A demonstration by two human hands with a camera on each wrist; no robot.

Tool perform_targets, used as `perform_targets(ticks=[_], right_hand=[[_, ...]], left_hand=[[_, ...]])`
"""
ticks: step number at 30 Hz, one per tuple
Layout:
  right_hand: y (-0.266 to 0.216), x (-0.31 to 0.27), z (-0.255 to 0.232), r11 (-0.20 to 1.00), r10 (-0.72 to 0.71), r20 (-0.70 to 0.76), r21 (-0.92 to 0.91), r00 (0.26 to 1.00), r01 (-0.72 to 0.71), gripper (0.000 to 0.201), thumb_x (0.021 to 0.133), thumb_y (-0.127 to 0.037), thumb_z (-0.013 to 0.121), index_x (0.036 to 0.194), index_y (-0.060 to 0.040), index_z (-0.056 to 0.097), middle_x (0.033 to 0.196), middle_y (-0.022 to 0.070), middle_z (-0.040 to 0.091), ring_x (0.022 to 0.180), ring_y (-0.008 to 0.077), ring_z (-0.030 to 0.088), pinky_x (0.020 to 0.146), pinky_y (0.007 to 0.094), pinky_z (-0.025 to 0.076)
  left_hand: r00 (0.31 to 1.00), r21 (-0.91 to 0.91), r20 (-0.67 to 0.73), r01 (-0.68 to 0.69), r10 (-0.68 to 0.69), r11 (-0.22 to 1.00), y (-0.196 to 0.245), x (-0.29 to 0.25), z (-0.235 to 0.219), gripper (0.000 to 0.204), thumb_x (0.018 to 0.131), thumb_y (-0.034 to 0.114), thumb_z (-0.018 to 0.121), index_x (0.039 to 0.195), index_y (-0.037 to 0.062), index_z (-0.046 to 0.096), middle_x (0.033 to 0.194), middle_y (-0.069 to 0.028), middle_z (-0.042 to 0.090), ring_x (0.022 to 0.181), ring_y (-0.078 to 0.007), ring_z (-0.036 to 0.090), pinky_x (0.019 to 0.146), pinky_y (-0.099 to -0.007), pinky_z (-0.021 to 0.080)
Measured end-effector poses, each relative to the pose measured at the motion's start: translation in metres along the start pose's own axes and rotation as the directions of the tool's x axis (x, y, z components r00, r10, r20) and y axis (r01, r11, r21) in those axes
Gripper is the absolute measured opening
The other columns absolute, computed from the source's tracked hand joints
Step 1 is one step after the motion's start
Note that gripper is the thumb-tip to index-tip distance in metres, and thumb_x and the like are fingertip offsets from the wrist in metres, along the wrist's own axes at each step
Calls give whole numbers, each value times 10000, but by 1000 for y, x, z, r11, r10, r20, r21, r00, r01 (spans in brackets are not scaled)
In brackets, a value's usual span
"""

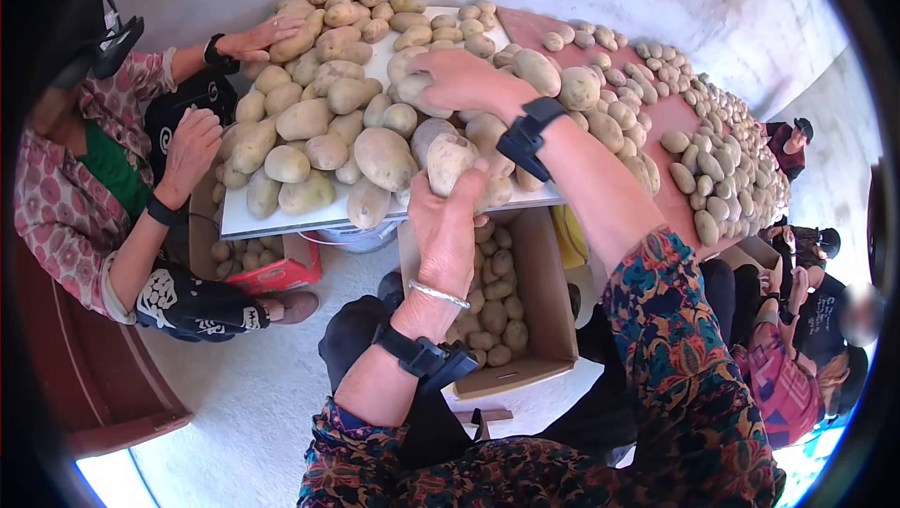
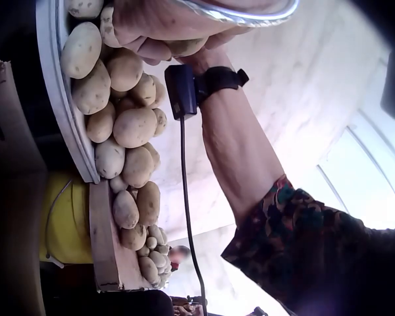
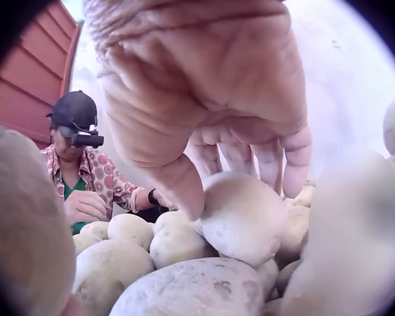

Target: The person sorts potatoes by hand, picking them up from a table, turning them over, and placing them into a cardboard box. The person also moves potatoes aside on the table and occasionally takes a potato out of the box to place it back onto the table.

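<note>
My left hand (image 1: 443,236) grips a potato (image 1: 451,163) upright at the front edge of the white board (image 1: 272,221), thumb along its side. Reaching over the heap, my right hand (image 1: 472,82) holds another potato (image 3: 243,220) between thumb and fingers. In the right wrist view this potato stands just above the others, with a large spotted potato (image 3: 191,289) in front of it. Many potatoes (image 1: 305,121) are piled on the board around both hands. The left wrist view shows only part of my left hand (image 2: 164,20), near the pile.
Below the board's edge stands a cardboard box (image 1: 548,292) holding potatoes. A yellow container (image 1: 570,234) is beside it. Another person's hand (image 1: 267,37) rests on the pile at the left. Smaller potatoes (image 1: 717,166) cover the reddish board (image 1: 670,203) at right, where more people sit.
</note>
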State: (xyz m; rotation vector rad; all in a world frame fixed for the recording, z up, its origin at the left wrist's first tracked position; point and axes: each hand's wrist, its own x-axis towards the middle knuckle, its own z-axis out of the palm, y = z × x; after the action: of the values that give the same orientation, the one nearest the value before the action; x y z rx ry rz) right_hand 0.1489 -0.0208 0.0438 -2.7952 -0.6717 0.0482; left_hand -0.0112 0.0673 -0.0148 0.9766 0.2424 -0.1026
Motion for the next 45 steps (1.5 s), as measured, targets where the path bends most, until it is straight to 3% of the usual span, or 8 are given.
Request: perform_targets(ticks=[9, 11, 18, 21, 31, 34, 36, 45], right_hand=[[-16, -94, -34, 923, 222, 110, 298, 969, -245, 552, 784, -369, 667, 1219, -34, 600, 1045, 208, 659, 971, 302, 643, 831, 379, 503], [-22, -119, -29, 902, 184, 203, 354, 962, -247, 621, 773, -396, 688, 1250, -15, 574, 1040, 215, 658, 978, 298, 640, 843, 365, 501], [0, -134, -28, 800, 335, 74, 505, 939, -325, 808, 743, -345, 720, 1356, 79, 408, 1204, 207, 597, 1091, 251, 595, 932, 342, 462], [-1, -117, -39, 870, 416, -238, 386, 878, -308, 708, 710, -298, 663, 1319, 14, 484, 1055, 237, 645, 990, 343, 635, 868, 397, 488], [13, -59, -31, 824, 507, -234, 415, 830, -386, 551, 838, -366, 562, 1306, -77, 523, 979, 223, 670, 949, 338, 646, 854, 405, 484], [19, -51, -20, 907, 414, -361, 245, 836, -344, 485, 882, -380, 506, 1277, -104, 557, 966, 223, 679, 939, 358, 654, 847, 439, 494], [21, -56, -22, 896, 224, -266, -323, 937, -306, 435, 911, -371, 468, 1206, -84, 610, 1001, 236, 672, 955, 370, 650, 856, 461, 496], [47, -62, -31, 924, 343, -281, -72, 896, -376, 363, 876, -299, 504, 990, -10, 693, 944, 222, 689, 904, 392, 660, 817, 467, 519]], left_hand=[[995, 9, 62, -84, 83, 996, -9, 0, 4, 612, 765, 258, 777, 1228, 4, 467, 1098, -82, 602, 945, -140, 593, 702, -287, 513], [935, 189, 142, -348, 325, 918, -26, 8, 4, 827, 763, 111, 747, 1390, -92, 247, 1188, -210, 552, 1000, -210, 605, 845, -324, 524], [862, 59, 404, -359, 307, 931, -22, -11, 18, 938, 794, -19, 631, 1509, -19, 23, 1375, -222, 432, 1136, -225, 548, 896, -284, 495], [899, 111, 369, -295, 236, 949, -27, -10, 16, 818, 815, -52, 593, 1489, -29, 130, 1338, -214, 498, 1065, -217, 599, 860, -284, 514], [956, 160, 229, -222, 183, 962, -19, -4, 5, 482, 875, -39, 481, 1346, -55, 375, 1131, -167, 641, 899, -172, 656, 677, -236, 488], [958, 143, 228, -210, 174, 967, -15, -4, 4, 461, 873, -38, 479, 1326, -52, 397, 1108, -156, 650, 872, -161, 656, 669, -231, 484], [957, 148, 235, -206, 168, 967, -13, -4, 2, 448, 874, -34, 479, 1316, -52, 409, 1099, -152, 654, 860, -155, 656, 667, -228, 482], [990, 24, 92, -106, 104, 994, -11, 6, -10, 395, 845, 19, 506, 1238, -28, 504, 1034, -123, 680, 765, -146, 654, 594, -244, 466]])
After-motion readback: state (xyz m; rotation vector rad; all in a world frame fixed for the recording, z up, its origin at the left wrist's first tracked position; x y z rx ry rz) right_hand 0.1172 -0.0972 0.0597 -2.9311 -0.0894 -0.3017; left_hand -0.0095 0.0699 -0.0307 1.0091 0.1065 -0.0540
